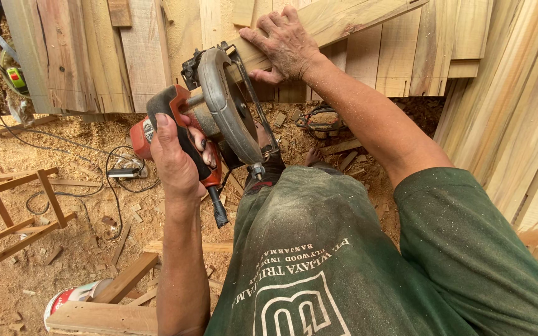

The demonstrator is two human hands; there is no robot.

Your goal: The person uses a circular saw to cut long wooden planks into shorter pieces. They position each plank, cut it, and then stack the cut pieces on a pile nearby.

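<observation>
My left hand [172, 158] grips the red-and-black handle of a circular saw [222, 106]. The saw's grey blade guard faces me, and the tool is held up against the end of a pale wooden plank [344, 18]. My right hand [284, 43] lies flat on that plank, fingers spread over its top edge, just right of the saw. The plank runs up to the right in front of a wall of upright boards [138, 56]. The blade's contact with the wood is hidden by the guard.
Sawdust and offcuts cover the floor. A wooden stool frame [7, 211] stands at left, with black cables [110, 180] beside it. A red-and-white can [73, 297] lies by loose planks at bottom left. Pale boards [518, 112] lean at right. Another power tool [324, 119] rests on the floor.
</observation>
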